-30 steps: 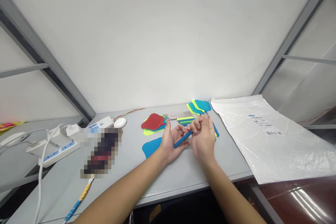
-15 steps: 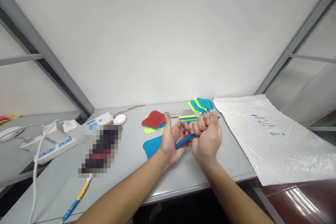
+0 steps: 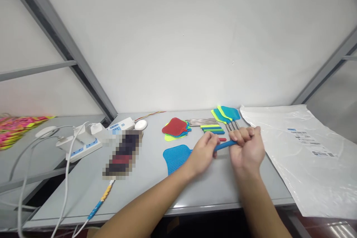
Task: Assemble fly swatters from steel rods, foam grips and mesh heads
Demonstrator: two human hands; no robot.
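Observation:
A blue fly swatter lies across my two hands, its perforated head (image 3: 176, 157) to the left of them and partly behind my left forearm. My left hand (image 3: 203, 153) is closed around it just right of the head, back of the hand upward. Between the hands shows the blue handle tube (image 3: 225, 145). My right hand (image 3: 248, 150) is a fist around the right end of that tube, and its fingers hide the end. Beyond my left hand lies a short red tube (image 3: 222, 140).
Swatter heads with a red one (image 3: 175, 126) on top, metal rods (image 3: 202, 122), green and blue tubes (image 3: 213, 130) and swatters with rods (image 3: 229, 114) lie at the back. A white plastic package (image 3: 301, 148) is right; a power strip (image 3: 86, 148) and pixelated object (image 3: 122, 156) left.
My left hand has turned from palm up, fingers loose, to closed over the swatter. My right fist has moved right along with the handle, and the view has shifted left.

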